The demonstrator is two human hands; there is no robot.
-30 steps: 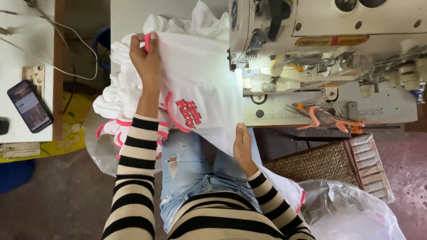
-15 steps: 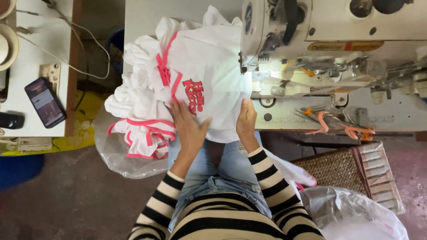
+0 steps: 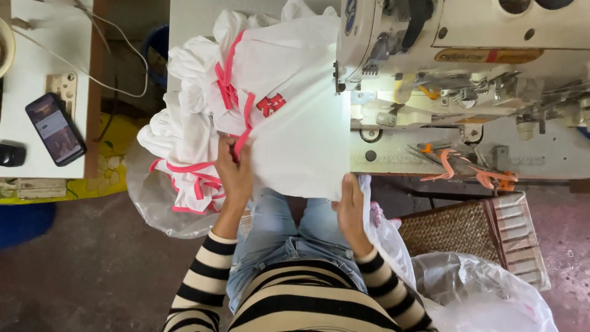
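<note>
Lowered since before, left hand (image 3: 235,167) pinches the pink trim (image 3: 244,132) (apparently), right hand (image 3: 351,206) grips the white garment (image 3: 295,132).

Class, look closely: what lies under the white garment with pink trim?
Under the white garment with pink trim, blue jeans show below its hem. The table beneath stays covered. Both hands grip its edge.

A white side table (image 3: 37,74) stands left over a dark concrete floor (image 3: 80,276), a wicker basket (image 3: 455,230) right.
</note>
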